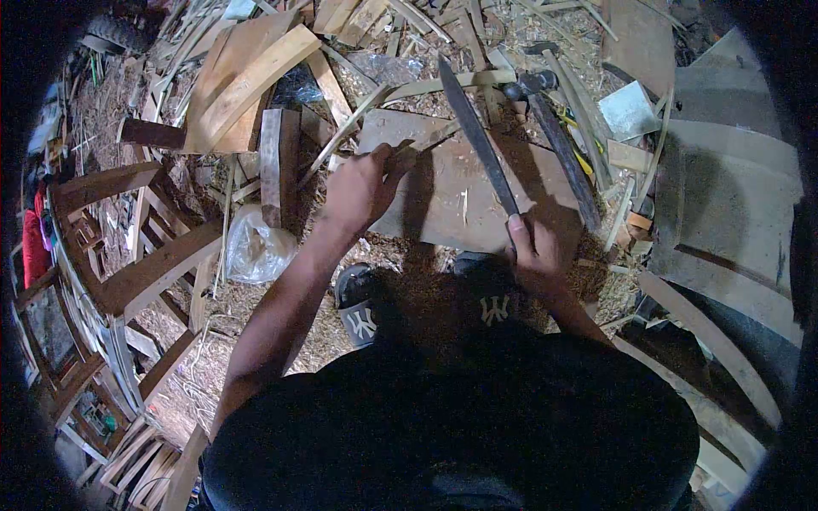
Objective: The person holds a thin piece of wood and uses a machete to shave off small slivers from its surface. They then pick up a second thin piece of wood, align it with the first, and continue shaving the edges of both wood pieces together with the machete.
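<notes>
My right hand (538, 245) is closed round the handle of a machete (477, 132). Its long dark blade points up and to the left, above a flat wooden board (486, 217) on the ground. At the left part of that board my left hand (365, 186) is closed on a thin wood strip (433, 137). The strip runs from the fingers toward the blade and overlaps it in this view; the end inside the hand is hidden. Right of the machete lies a hammer (562, 149), its head away from me.
Shavings and loose wood pieces cover the ground around the board. A wooden block (279, 166) and a clear plastic bag (258, 247) lie left of my left arm. Wooden frames (162, 271) stand at the left, a large panel (733, 204) at the right. My sandals (358, 311) are below the board.
</notes>
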A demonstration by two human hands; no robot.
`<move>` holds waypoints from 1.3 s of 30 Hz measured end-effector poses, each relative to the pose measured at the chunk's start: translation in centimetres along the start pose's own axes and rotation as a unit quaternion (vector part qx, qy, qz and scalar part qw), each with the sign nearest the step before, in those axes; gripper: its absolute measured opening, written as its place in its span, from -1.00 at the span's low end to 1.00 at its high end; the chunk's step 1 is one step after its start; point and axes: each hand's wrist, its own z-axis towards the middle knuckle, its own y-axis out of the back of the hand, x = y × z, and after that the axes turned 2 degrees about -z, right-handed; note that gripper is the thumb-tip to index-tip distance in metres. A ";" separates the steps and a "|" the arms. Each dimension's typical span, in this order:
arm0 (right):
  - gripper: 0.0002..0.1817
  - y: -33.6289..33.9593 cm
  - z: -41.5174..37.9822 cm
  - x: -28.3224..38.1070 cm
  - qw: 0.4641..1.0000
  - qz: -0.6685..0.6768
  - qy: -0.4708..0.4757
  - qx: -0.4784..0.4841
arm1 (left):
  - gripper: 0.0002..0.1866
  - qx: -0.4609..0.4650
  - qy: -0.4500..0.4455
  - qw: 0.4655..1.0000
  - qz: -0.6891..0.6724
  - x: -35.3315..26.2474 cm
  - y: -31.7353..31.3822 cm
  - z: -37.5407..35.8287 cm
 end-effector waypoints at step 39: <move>-0.66 -0.7 19.8 12.5 0.908 0.087 0.099 0.397 | -0.63 -0.225 0.252 0.877 -0.341 9.9 4.2 -12.4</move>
